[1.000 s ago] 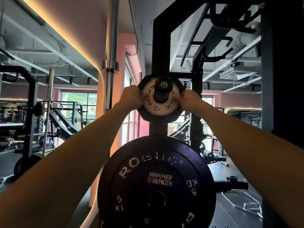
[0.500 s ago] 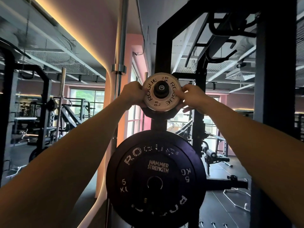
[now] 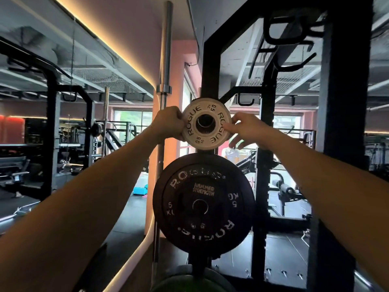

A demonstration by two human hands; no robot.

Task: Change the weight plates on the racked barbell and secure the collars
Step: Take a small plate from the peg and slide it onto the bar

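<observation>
**Small white plate held at the rack post, both hands on its rim**

Your left hand [image 3: 168, 125] grips the small white plate [image 3: 205, 124] at its 9 o'clock edge, fingers curled tight round the rim. Your right hand [image 3: 247, 128] pinches the 3 o'clock edge, thumb on the face and index finger at the rim; the lower fingers hang loose and spread below. The plate, marked ROGUE and 0.5, sits face-on in front of the black rack upright [image 3: 211, 66]. Its centre hole shows dark; you cannot tell whether a peg passes through it.

Edges and room: just below, at 6 o'clock, the black 5 kg plate [image 3: 203, 204] hangs on the same post, its top rim almost touching the white plate's lower rim. At 10 o'clock a steel barbell [image 3: 165, 60] stands upright, close behind your left knuckles. At 3 o'clock a wide black column [image 3: 343, 102] stands near your right forearm. Open floor lies at 8 o'clock, between your left arm and the far racks.

Hard to make out: a green plate [image 3: 195, 281] at 6 o'clock is cut off by the bottom edge. What lies behind the white plate is hidden. No racked bar end or collar is identifiable. Background is blurred.
</observation>
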